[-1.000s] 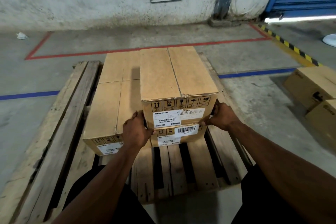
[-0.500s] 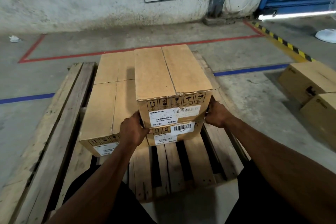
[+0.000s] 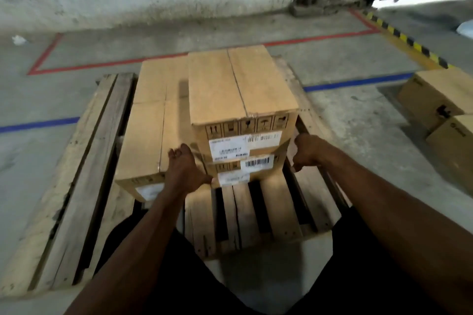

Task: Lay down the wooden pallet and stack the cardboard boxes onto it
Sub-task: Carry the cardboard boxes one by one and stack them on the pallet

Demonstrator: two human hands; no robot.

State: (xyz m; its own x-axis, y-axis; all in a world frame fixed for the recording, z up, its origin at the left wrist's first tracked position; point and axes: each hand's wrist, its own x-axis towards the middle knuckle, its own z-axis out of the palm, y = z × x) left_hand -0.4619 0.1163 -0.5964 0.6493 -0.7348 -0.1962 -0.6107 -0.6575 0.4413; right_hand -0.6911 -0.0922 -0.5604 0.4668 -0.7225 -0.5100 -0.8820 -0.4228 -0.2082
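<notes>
sits on the lower box [image 3: 245, 174] on the pallet [image 3: 258, 212]: top box [image 3: 240, 84]. looks stiff, fairly heavy; best gripped low at both sides. left hand [image 3: 185, 171] and right hand [image 3: 307, 152] loosely curled beside it, holding nothing.

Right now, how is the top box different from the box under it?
The top box shows its whole lid; the box under it shows only its front. The top box has a row of handling symbols plainly visible; the lower one's are mostly shadowed. Both are brown cardboard with white barcode labels, stacked on the pallet.
</notes>
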